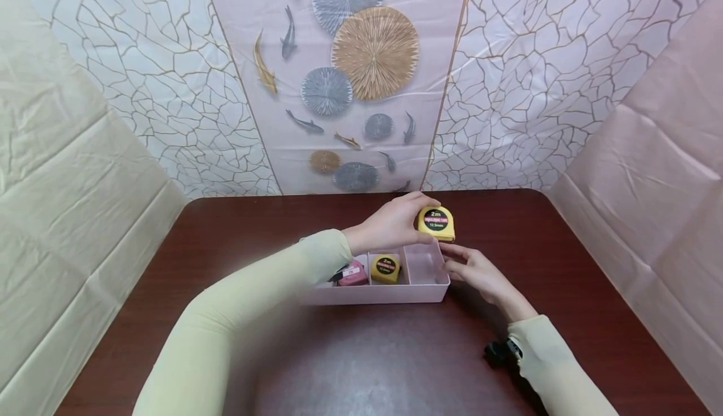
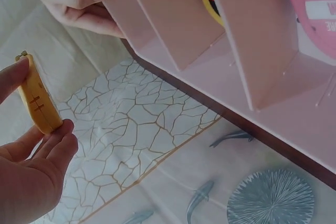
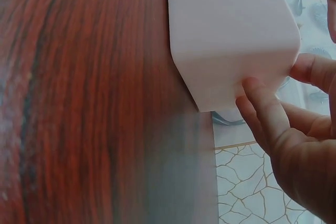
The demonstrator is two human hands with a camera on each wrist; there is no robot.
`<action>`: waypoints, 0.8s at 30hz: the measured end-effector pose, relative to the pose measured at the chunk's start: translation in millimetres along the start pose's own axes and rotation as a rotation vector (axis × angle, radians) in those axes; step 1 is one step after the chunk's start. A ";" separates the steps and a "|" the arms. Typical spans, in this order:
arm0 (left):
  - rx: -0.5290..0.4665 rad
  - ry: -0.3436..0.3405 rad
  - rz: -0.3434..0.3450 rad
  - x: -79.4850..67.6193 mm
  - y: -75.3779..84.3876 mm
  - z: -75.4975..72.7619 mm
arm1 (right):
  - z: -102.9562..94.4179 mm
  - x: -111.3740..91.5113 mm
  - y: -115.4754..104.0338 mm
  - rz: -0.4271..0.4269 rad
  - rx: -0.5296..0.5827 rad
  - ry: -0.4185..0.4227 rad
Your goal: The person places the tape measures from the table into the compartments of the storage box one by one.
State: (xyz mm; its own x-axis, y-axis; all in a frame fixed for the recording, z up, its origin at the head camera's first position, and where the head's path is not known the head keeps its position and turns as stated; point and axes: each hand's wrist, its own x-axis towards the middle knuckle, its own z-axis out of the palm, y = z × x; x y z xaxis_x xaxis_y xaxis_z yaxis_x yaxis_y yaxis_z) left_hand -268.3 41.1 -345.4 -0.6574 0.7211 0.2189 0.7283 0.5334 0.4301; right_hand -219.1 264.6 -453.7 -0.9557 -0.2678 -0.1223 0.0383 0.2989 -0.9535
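My left hand pinches a yellow tape measure by its side, raised over the right end of a pink divided box. In the left wrist view, the tape measure stands on edge between thumb and fingertips, apart from the box. My right hand touches the outside of the box's right end wall. The right wrist view has its fingertips resting against that wall, with one digit up at the rim. A second yellow tape measure lies in a middle compartment, and a pink one sits left of it.
The rightmost compartment holds nothing. My left forearm covers the box's left end. A dark wood table carries the box, with patterned cloth behind it and plain cloth on both sides.
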 end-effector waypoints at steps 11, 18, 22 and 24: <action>0.023 -0.024 -0.007 -2.4 -6.1 10.2 | 0.8 -0.7 1.5 -0.028 0.007 -0.006; 0.039 -0.053 -0.010 -2.9 -11.7 14.2 | 1.7 0.1 2.6 -0.032 0.007 -0.001; 0.041 -0.073 -0.029 -3.3 -13.9 13.6 | 1.5 -0.2 2.6 -0.035 0.005 -0.002; 0.045 -0.080 -0.036 -3.6 -14.6 13.6 | 1.3 -0.3 2.4 -0.039 0.011 -0.001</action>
State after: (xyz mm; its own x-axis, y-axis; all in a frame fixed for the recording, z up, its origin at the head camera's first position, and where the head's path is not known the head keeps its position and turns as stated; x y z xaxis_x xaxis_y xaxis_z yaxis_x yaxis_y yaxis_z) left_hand -274.0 36.8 -364.4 -0.6668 0.7334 0.1328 0.7140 0.5775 0.3958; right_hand -218.3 264.2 -456.4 -0.9563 -0.2795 -0.0853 0.0043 0.2783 -0.9605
